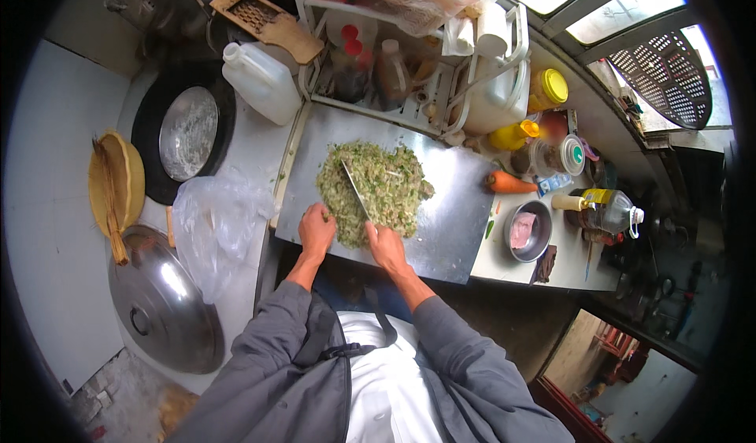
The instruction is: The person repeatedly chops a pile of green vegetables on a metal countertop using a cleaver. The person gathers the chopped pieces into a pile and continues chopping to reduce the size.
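A broad mound of chopped pale-green filling with bits of herb [387, 201] is spread over a metal work surface [446, 248] in front of me. My right hand [387, 245] grips a knife [354, 189] at the mound's near edge. Its blade appears nearly edge-on, pointing away and to the left across the chopped mass. At the near left edge of the mound, my left hand [317, 230] has its fingers curled in. Green bits show by those fingertips, but whether they are held is hidden.
Left lie a clear plastic bag [221, 224], a metal lid [165, 307], a wok [189, 133] and a yellow basin [131, 177]. A white rack [384, 109] with bottles stands behind. Right are a carrot [511, 183], a metal bowl [548, 230] holding pink meat [522, 230], and an oil bottle [608, 209].
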Demonstrator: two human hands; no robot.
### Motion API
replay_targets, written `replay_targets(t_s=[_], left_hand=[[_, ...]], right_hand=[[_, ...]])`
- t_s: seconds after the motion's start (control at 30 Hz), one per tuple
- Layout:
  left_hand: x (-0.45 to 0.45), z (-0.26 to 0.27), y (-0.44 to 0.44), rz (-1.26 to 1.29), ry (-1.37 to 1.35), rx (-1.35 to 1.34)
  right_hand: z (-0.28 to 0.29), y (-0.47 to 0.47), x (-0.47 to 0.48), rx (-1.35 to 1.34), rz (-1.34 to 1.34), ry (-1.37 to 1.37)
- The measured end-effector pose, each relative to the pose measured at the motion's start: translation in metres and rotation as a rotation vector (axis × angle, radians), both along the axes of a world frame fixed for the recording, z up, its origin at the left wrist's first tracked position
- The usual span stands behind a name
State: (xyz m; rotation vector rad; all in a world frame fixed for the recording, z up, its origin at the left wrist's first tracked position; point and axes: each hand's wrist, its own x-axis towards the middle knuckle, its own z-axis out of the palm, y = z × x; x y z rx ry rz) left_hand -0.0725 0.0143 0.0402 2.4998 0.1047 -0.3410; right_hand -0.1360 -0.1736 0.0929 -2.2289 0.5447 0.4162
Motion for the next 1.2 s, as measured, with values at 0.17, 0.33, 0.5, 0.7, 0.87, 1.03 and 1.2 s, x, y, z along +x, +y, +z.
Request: replay_targets(t_s=[0.17,0.33,0.5,0.7,0.87,1.03,1.2], left_hand=[[-0.004,0.011,-0.013,0.110,0.042,-0.457],[-0.009,0.036,-0.041,-0.142,-0.179,-0.412],[-0.010,0.032,-0.024,-0.088,-0.275,-0.315],[-0.002,0.037,-0.040,0.376,0.400,-0.890],[0.012,0.044,-0.061,0.004,0.017,-1.047],[0.006,0.045,-0.063,-0.082,-0.117,-0.582],[-0.004,0.035,-0.040,0.144,-0.103,-0.586]], right_hand=[[-0.001,-0.009,-0.004,0.106,-0.041,-0.023],[-0.006,-0.018,-0.002,0.025,-0.057,-0.005],[0.009,-0.019,0.000,0.135,-0.146,-0.097],[-0.015,-0.025,-0.001,-0.007,-0.169,-0.075],[-0.002,-0.026,-0.008,0.111,-0.294,-0.114],[-0.016,-0.041,-0.008,-0.051,-0.222,-0.020],[-0.004,-0.031,-0.012,0.032,-0.271,-0.148]])
